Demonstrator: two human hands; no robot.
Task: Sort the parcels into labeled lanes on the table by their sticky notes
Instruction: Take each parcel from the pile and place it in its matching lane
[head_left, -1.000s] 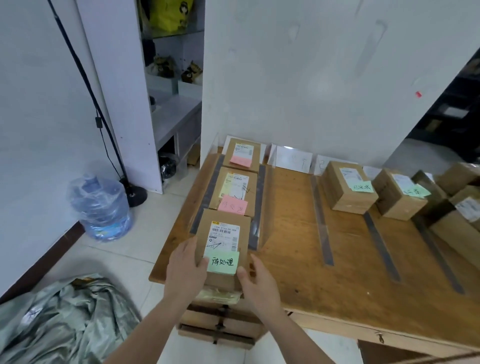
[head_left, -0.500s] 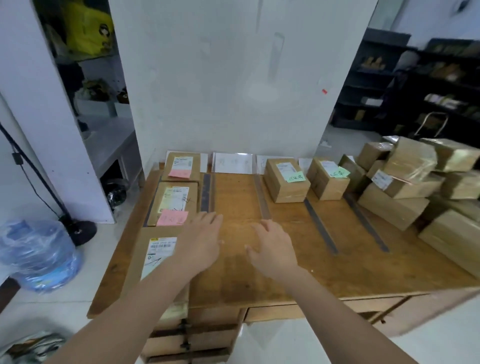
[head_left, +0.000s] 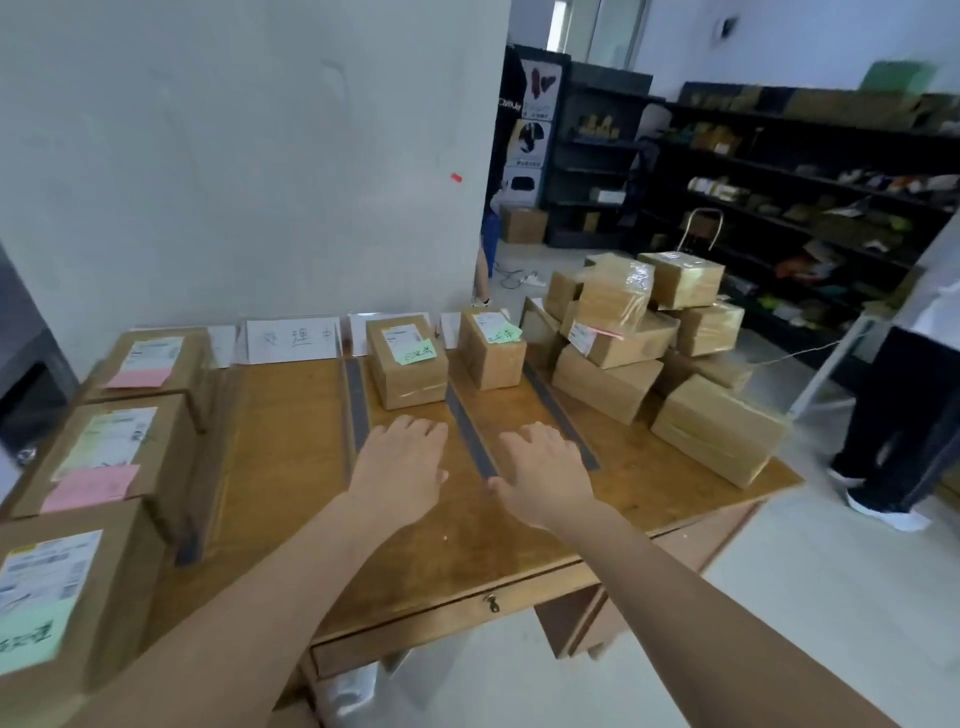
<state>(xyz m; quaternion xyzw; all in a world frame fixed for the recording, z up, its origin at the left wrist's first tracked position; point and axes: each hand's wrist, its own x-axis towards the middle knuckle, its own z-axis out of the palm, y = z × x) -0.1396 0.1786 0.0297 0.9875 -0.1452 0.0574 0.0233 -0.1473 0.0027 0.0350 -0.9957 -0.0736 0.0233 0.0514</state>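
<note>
Worktop: one brown wooden worktop (head_left: 291, 447); its near left corner lies outside the frame.
Lane dividers: four grey tape strips (head_left: 470, 439) run from the far edge towards the near edge. The leftmost is blurred.
Lane cards: about four white paper cards (head_left: 291, 340) stand along the far edge. Only one shows handwriting plainly; the others are partly hidden behind parcels.
Left lane: three brown cardboard parcels lie in a row along the left edge. The far pink-note parcel (head_left: 150, 358) and the middle pink-note parcel (head_left: 114, 457) each carry one pink sticky note. The near green-note parcel (head_left: 62, 597) is cropped by the frame and its writing is blurred.
Third lane: one brown cardboard box with a green sticky note (head_left: 407, 364), near the far edge.
Fourth lane: one smaller brown box with a green sticky note (head_left: 491, 351), just beside the third-lane box and apart from it.
Unsorted pile: a heap of tape-wrapped brown parcels (head_left: 719, 431) at the far right corner, at least eight. Overlap prevents an exact count, and no notes can be read.
Left hand (head_left: 400, 462): palm down over the third lane with fingers loosely spread, grasping nothing.
Right hand (head_left: 545, 473): palm down over the fourth lane with fingers apart, empty. Contact with the worktop cannot be told for either hand.
Bystander: one person in dark trousers (head_left: 893, 415) beyond the right edge, cut off above the waist.
</note>
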